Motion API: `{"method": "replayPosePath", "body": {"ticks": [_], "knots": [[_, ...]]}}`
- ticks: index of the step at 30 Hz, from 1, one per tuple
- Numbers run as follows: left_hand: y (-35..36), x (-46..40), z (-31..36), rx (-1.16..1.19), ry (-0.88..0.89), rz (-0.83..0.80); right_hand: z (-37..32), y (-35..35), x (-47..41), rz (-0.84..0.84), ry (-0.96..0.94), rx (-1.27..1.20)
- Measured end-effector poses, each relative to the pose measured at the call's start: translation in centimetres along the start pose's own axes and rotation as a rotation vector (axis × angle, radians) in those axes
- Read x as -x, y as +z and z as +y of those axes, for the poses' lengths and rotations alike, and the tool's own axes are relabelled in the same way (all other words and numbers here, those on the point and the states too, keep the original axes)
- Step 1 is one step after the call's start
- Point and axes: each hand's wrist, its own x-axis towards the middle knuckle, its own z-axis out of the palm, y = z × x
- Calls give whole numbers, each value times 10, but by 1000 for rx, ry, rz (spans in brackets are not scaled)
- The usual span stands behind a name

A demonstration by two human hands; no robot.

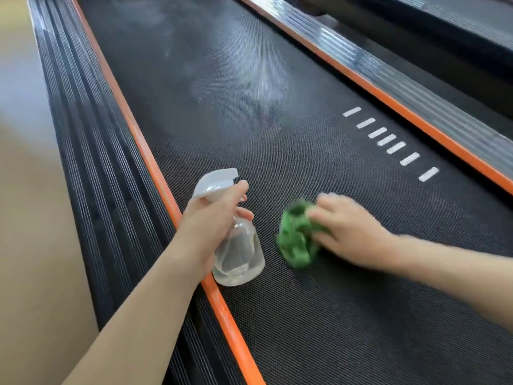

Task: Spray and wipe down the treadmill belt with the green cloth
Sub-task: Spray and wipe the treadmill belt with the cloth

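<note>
1. the left hand (213,215) grips the neck of a clear spray bottle (240,254), fingers curled round it and the forefinger lying up by the white trigger head (215,184). the bottle hangs upright just above the near orange strip, with a little clear liquid in its bottom.
2. the right hand (352,232) lies palm down on the green cloth (297,237), fingers bent over its right side and gripping the bunched fabric; the hand is blurred, so the exact hold of each finger is hard to tell.
3. the green cloth is crumpled into a loose wad and rests on the treadmill belt (305,315), just right of the bottle and apart from it.
4. the belt is black with a fine woven texture. beyond the hands a pale, hazy patch (249,84) shows on its surface.
5. a row of short white dashes (388,140) runs slantwise on the belt, right of and past the cloth.
6. orange strips edge the belt on the left (133,129) and right (402,109).
7. a ribbed black side rail (83,162) lies outside the left strip, with tan floor (22,218) beyond it; a grey ribbed rail (433,107) lies outside the right strip.
</note>
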Motion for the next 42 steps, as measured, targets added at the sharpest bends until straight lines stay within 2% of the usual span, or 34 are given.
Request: {"method": "replayPosePath", "body": {"ticks": [2,6,10,14,18,20,23,26,28,30,34,38,40,42], "knots": [[4,0,0,-9,8,14,33,17,-55,110,200,43],[2,1,-3,-12,25,25,45,28,-110,124,447,92],[-2,3,0,-9,25,12,-13,16,-41,83,295,-22],[-5,2,5,17,24,13,-78,-22,63,-67,64,-101],[-5,2,6,4,28,11,-55,-27,60,-141,-176,-38],[-5,2,6,0,33,18,-19,-8,18,-58,-123,-21],[-4,2,5,-4,37,24,33,17,-62,117,226,18],[-5,1,4,1,45,37,37,29,-108,140,455,62],[-6,1,4,5,42,42,16,26,-91,141,425,59],[-6,0,4,24,37,47,-22,16,-45,109,309,-16],[-8,-2,4,79,30,45,-96,-20,56,-97,28,-128],[-10,-2,3,70,45,57,-70,-22,41,-164,-249,-81],[-11,-1,4,63,51,66,-36,-2,-2,-53,-146,-54],[-10,0,4,67,52,73,1,17,-55,94,105,-27]]}}
